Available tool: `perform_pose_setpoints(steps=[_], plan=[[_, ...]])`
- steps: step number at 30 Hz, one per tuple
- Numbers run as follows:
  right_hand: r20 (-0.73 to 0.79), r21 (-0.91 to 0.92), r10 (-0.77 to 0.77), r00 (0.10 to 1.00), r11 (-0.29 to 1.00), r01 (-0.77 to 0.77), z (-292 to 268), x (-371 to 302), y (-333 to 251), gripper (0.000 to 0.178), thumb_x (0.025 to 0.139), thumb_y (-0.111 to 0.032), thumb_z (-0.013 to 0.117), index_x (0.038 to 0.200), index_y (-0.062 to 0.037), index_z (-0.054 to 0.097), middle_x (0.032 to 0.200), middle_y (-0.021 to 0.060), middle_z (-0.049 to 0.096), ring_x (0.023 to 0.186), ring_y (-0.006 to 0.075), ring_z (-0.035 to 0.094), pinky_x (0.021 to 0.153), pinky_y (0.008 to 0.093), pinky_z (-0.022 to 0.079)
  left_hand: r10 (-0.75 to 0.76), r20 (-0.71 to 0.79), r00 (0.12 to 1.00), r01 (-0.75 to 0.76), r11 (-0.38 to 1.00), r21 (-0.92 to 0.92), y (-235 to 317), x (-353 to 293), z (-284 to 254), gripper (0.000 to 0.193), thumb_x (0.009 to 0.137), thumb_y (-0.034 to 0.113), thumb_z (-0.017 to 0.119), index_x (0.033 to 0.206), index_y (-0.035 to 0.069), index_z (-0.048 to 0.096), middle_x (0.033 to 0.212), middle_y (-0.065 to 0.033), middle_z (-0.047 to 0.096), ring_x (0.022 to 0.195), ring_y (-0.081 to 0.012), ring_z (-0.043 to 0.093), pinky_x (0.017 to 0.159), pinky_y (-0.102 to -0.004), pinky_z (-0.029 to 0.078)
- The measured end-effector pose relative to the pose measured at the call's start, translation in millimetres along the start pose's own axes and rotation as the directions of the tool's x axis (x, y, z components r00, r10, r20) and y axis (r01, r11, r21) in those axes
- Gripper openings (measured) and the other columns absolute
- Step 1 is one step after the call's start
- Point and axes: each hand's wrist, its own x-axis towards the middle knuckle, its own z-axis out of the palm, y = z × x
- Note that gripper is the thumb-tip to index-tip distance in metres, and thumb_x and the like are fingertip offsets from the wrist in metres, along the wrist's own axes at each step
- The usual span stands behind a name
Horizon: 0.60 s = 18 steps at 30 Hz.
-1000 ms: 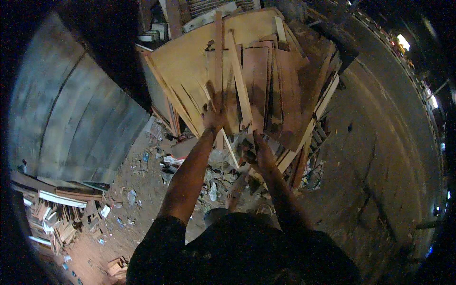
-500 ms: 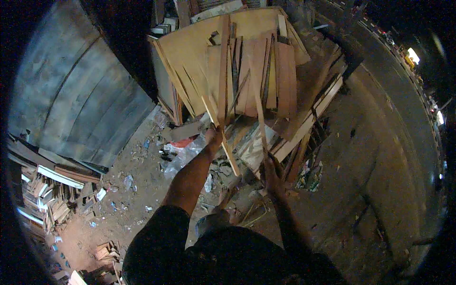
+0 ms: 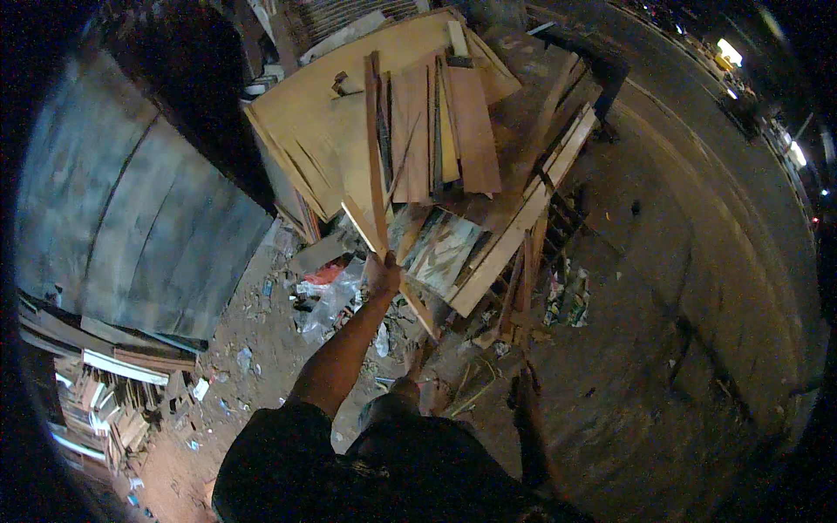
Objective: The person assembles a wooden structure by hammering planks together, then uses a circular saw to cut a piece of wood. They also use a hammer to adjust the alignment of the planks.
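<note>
My left hand (image 3: 382,275), held out ahead of me, is closed around a pale narrow wood strip (image 3: 359,227) that slants from upper left to lower right. A longer brown strip (image 3: 375,148) runs up from the same hand over the pile; whether the fingers hold it too is hard to see. Low on the right, beside my body, my right hand (image 3: 525,390) is dark and blurred, so its fingers cannot be read. Upright brown slats (image 3: 527,288) stand just beyond it. In front lie pinkish-brown boards (image 3: 473,131) on a large tan sheet (image 3: 314,113).
A long pale plank (image 3: 523,218) edges the pile's right side. Clear plastic and rubbish (image 3: 331,301) litter the dirt by my left forearm. Metal sheeting (image 3: 148,209) rises at left, above stacked wood offcuts (image 3: 113,410). A road (image 3: 697,139) curves past on the right.
My right hand has drawn back and down, away from the pile; the thin strip it held over the boards no longer shows there. My left hand keeps its grip. The view has shifted.
</note>
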Motion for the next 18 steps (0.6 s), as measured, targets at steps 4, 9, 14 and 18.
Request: perform_pose_setpoints(steps=[4, 9, 14, 18], plan=[[0.036, 0.060, -0.121, 0.992, 0.991, 0.119, -2.0, -19.9, -18.3, 0.043, 0.102, -0.041, 0.054, 0.136, -0.0134, 0.053, 0.073, -0.0071, 0.050, 0.055, 0.0046, 0.041, 0.047, 0.0236, 0.033, 0.325, -0.067, 0.943, -0.321, 0.945, 0.065, 52.7, 76.8, -9.7, 0.050, 0.097, 0.048, 0.058, 0.127, 0.008, 0.049, 0.086, -0.0087, 0.059, 0.066, -0.0191, 0.057, 0.050, -0.0328, 0.046], [0.105, 0.066, -0.219, 0.970, 0.975, 0.213, 13.6, -8.8, -33.6, 0.043, 0.102, -0.035, 0.056, 0.136, -0.0095, 0.052, 0.081, -0.0035, 0.055, 0.064, 0.0072, 0.048, 0.053, 0.0258, 0.039, 0.840, -0.118, 0.530, -0.646, 0.490, 0.586, 343.8, 193.9, -54.6, 0.085, 0.083, 0.045, 0.074, 0.139, -0.009, 0.040, 0.129, -0.0309, 0.056, 0.117, -0.0453, 0.056, 0.101, -0.0472, 0.047], [0.274, 0.078, -0.276, 0.921, 0.961, 0.265, 65.5, -8.9, -49.4, 0.044, 0.101, -0.030, 0.059, 0.136, -0.0055, 0.052, 0.089, 0.0001, 0.059, 0.072, 0.0097, 0.055, 0.060, 0.0280, 0.046, 0.759, -0.003, 0.651, -0.692, 0.595, 0.408, 349.4, 107.1, -73.4, 0.056, 0.097, 0.035, 0.062, 0.136, -0.003, 0.047, 0.122, -0.0244, 0.063, 0.109, -0.0339, 0.062, 0.097, -0.0426, 0.050], [0.500, 0.038, -0.316, 0.806, 0.938, 0.343, 123.6, -44.6, -83.0, 0.043, 0.100, -0.025, 0.060, 0.136, -0.0021, 0.051, 0.093, 0.0032, 0.062, 0.078, 0.0116, 0.059, 0.064, 0.0297, 0.050, 0.429, 0.115, 0.896, -0.406, 0.896, -0.182, 274.5, -31.0, -109.0, 0.046, 0.103, 0.035, 0.054, 0.132, 0.000, 0.053, 0.116, -0.0145, 0.067, 0.103, -0.0252, 0.065, 0.090, -0.0378, 0.054]])
